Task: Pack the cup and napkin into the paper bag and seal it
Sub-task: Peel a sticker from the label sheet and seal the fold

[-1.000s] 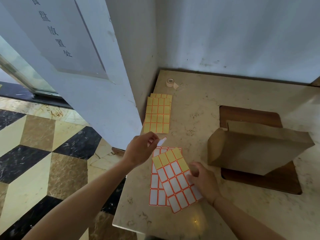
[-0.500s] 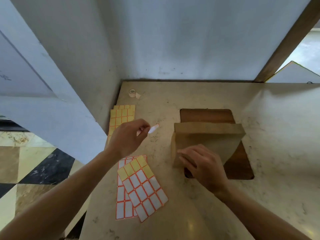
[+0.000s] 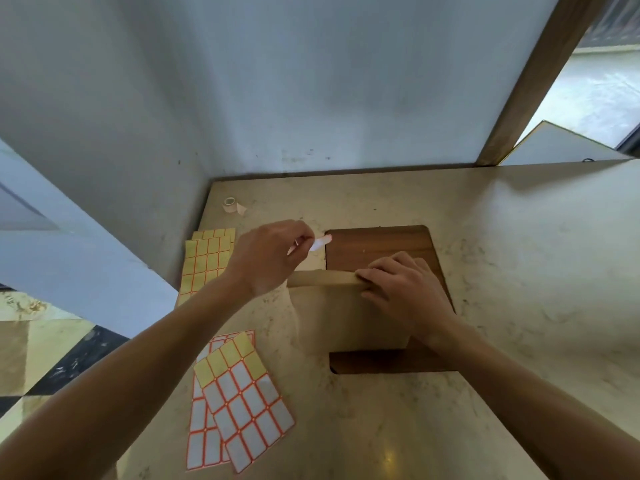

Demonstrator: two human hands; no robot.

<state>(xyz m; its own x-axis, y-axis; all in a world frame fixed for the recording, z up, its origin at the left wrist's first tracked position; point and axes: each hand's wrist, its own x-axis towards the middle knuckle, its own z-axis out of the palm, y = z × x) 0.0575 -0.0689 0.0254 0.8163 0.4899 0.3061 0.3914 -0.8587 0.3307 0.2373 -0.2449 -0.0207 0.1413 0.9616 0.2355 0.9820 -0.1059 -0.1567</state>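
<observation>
The paper bag (image 3: 349,317) stood at the centre of the worktop (image 3: 502,271), on a dark wooden inset (image 3: 377,244), its top folded over into a flat flap along the far edge. The cup and napkin were not visible, presumably inside. The right hand (image 3: 401,289) lay across the flap at about 2 o'clock on the bag, fingers curled over the fold and pressing it down. The left hand (image 3: 273,254), at 10 o'clock from the bag, pinched a small white sticker (image 3: 320,243) between thumb and fingertips, hanging just above and beyond the flap's left end.

To seal well, the sticker would best straddle the flap edge, half on the flap and half on the bag wall, near the middle, while the right hand kept the fold tight. It should then be smoothed from one end so it did not crease.

At 7 o'clock lay part-used label sheets (image 3: 239,400); at 9 o'clock, yellow backing sheets (image 3: 204,261); at 11 o'clock, near the wall, a small tape roll (image 3: 229,204).
</observation>
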